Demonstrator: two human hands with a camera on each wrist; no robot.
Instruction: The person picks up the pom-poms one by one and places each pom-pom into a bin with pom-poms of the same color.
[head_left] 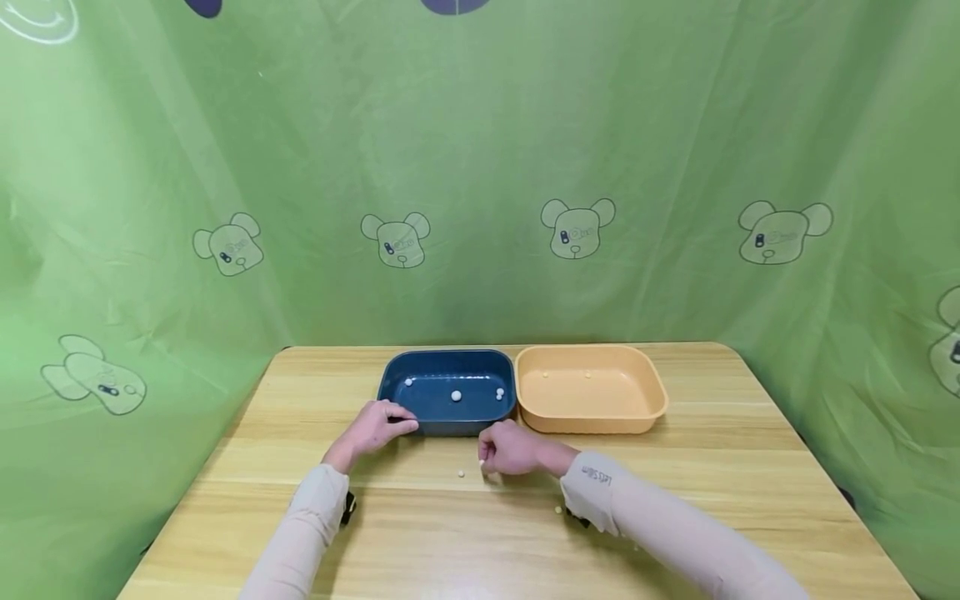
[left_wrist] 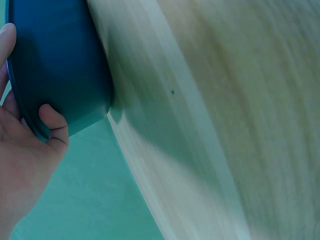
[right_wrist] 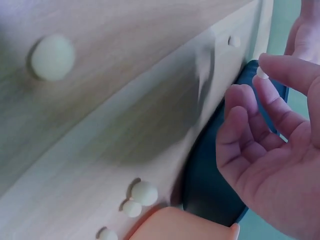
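Observation:
My left hand (head_left: 378, 427) grips the near left rim of a dark blue plastic basin (head_left: 450, 427); in the left wrist view the thumb (left_wrist: 54, 120) lies on its outer wall and the other fingers are partly hidden behind the rim. In front of the basin's near right corner, my right hand (head_left: 512, 448) pinches a small white ball (right_wrist: 261, 73) between thumb and index fingertip, the other fingers curled in. Several white balls lie in the blue basin, the largest ball (head_left: 456, 396) near its middle. Another small white ball (head_left: 461, 473) rests on the table, left of the right hand.
An orange basin (head_left: 592, 425) stands against the blue one on the right, holding a pale ball (head_left: 588, 375) and another ball (head_left: 545, 375). More pale balls, such as one ball (head_left: 558, 509), lie on the wooden table (head_left: 450, 550) near the right forearm. A green curtain (head_left: 480, 292) hangs behind.

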